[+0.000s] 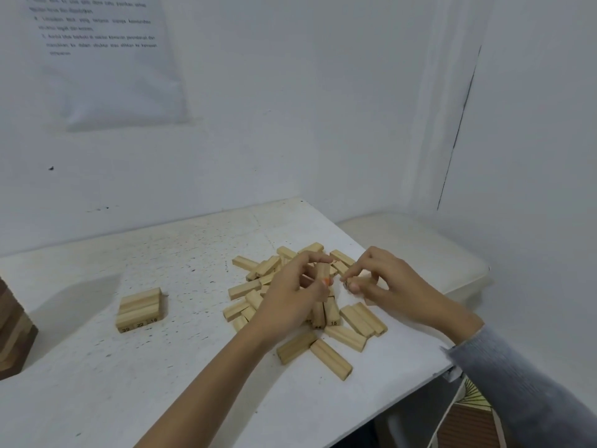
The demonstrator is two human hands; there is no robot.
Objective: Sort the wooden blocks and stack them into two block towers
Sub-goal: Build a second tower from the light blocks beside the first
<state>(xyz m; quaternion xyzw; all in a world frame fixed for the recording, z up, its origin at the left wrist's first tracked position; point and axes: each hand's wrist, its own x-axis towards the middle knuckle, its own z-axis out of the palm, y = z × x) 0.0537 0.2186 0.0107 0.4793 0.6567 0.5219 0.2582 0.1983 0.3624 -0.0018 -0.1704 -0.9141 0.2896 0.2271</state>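
A loose pile of light wooden blocks (345, 337) lies on the white table (161, 383), some with printed numbers on their ends. My left hand (290, 295) hovers over the pile's middle and grips one block (322, 275) upright between fingers and thumb. My right hand (384, 282) is just to its right and pinches another block (355, 282) at its end. To the left, three blocks lie flat side by side as one layer (140, 310), with numbers on their near ends.
A dark and light striped wooden object (13, 337) stands at the table's left edge. A white wall runs behind the table, with a printed sheet (103, 43) hung on it. A second white surface (420, 247) adjoins on the right. The table's near right edge drops off under my right sleeve.
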